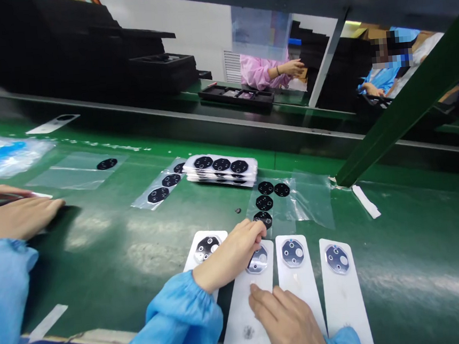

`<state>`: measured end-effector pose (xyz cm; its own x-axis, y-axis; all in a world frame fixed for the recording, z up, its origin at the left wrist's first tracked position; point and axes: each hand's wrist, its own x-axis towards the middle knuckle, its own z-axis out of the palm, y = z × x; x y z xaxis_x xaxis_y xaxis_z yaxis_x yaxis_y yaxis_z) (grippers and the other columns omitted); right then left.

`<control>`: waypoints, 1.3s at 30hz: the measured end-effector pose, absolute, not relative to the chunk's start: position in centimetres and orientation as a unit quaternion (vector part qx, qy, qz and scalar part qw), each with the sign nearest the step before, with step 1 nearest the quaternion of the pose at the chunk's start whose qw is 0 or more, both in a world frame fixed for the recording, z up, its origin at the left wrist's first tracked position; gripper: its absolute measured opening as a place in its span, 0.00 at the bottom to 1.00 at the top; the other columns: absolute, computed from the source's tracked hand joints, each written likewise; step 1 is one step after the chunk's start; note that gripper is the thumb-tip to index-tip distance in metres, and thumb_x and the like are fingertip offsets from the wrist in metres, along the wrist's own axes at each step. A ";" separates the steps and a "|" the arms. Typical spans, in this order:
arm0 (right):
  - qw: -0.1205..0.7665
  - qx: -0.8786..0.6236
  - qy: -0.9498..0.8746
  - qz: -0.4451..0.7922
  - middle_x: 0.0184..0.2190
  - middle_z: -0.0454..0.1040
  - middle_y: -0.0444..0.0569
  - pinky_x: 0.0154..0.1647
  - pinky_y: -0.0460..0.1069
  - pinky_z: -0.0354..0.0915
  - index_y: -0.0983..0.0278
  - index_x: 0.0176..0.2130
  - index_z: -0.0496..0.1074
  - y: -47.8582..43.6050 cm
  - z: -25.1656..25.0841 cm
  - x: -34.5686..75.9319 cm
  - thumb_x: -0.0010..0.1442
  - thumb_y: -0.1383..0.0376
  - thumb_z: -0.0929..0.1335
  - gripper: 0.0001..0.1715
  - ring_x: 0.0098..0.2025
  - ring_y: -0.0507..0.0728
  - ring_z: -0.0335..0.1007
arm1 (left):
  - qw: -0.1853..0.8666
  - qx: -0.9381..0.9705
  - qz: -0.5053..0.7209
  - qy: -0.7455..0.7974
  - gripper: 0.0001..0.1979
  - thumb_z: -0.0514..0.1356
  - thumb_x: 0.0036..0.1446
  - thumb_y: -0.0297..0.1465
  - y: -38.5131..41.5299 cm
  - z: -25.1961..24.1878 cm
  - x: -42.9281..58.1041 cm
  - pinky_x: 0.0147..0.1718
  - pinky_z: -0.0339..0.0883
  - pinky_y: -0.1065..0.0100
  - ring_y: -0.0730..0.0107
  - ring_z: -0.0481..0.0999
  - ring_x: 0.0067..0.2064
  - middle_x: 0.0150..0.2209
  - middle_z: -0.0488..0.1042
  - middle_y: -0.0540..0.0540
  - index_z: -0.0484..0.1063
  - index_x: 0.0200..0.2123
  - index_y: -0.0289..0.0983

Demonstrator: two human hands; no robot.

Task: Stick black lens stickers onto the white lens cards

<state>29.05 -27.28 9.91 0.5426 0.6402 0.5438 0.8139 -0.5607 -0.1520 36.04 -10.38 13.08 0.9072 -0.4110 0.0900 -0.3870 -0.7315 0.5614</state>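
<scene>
White panels with round-holed octagonal discs lie side by side on the green table. My left hand [232,252] reaches over the second panel [237,329], its fingers curled and pressed together near that panel's disc [257,260]; anything between them is hidden. My right hand [288,317] rests on the same panel, fingers stretched out and holding nothing. Left of it is another panel [196,247], partly behind my left arm; to the right are a third [304,288] and a fourth panel [348,306]. Just beyond my left fingertips, black discs [264,202] sit on clear film [316,207].
A stack of white sheets with black discs [222,175] and a film strip [147,200] lie behind. Another person's hands [20,214] are at the left. A green post [400,103] slants at the right. People work beyond the ledge [193,121].
</scene>
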 end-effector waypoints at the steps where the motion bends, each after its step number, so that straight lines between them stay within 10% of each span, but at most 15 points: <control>1: 0.199 -0.856 -0.424 -0.219 0.40 0.79 0.51 0.20 0.49 0.59 0.69 0.38 0.74 -27.3 9.9 29.0 0.66 0.73 0.55 0.21 0.26 0.54 0.64 | 0.301 0.928 -0.028 -0.218 0.12 0.48 0.53 0.15 -10.4 13.0 36.3 0.33 0.62 0.68 0.68 0.65 0.35 0.32 0.65 0.50 0.59 0.34 0.38; 25: 0.181 -0.865 -0.422 -0.203 0.41 0.78 0.52 0.22 0.50 0.60 0.69 0.40 0.74 -27.2 10.3 28.7 0.65 0.76 0.53 0.23 0.26 0.55 0.64 | 0.283 0.912 -0.003 -0.297 0.14 0.42 0.59 0.16 -10.2 13.0 33.7 0.40 0.63 0.62 0.64 0.62 0.39 0.37 0.64 0.45 0.61 0.40 0.35; 39: 0.236 -0.875 -0.376 -0.191 0.36 0.77 0.52 0.23 0.52 0.61 0.66 0.40 0.73 -27.1 9.1 28.0 0.68 0.71 0.50 0.27 0.26 0.57 0.64 | 0.482 0.856 -0.073 -0.170 0.12 0.41 0.61 0.20 -8.2 13.4 26.3 0.36 0.65 0.71 0.72 0.67 0.35 0.36 0.66 0.50 0.59 0.37 0.42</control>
<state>28.01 -27.11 9.14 0.6440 0.5685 0.5120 0.7489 -0.6052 -0.2700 26.26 -8.22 13.40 0.9313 -0.3623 0.0390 -0.2214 -0.4776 0.8502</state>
